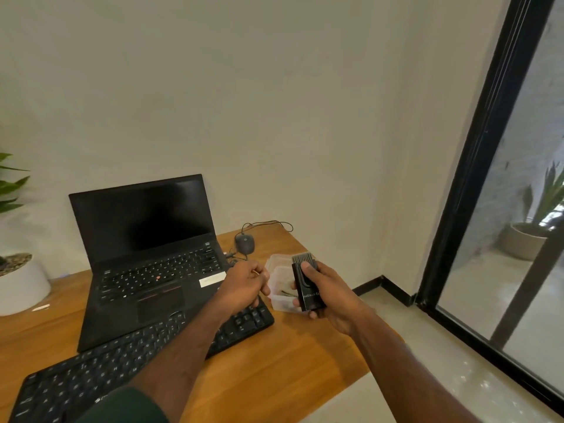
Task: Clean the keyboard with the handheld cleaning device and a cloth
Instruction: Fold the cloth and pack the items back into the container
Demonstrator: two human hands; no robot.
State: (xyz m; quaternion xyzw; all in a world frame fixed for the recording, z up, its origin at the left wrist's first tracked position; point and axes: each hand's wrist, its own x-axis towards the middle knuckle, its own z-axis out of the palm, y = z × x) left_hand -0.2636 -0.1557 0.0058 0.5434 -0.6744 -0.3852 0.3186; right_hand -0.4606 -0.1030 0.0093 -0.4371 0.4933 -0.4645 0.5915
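Observation:
A black external keyboard (100, 370) lies slanted across the front of the wooden desk (283, 358). My right hand (323, 288) grips the black handheld cleaning device (306, 285), its grey brush head pointing up, over a clear plastic container (279, 302). My left hand (245, 286) hovers above the keyboard's right end with its fingers curled; something small and yellowish shows between them, too small to identify. A crumpled cloth-like item (288, 290) lies inside the container, partly hidden by the device.
An open black laptop (146, 248) with a dark screen stands behind the keyboard. A wired mouse (244, 242) sits at the back. A white plant pot (21, 283) is at the left. The desk's right edge drops to a tiled floor beside a glass door (515, 239).

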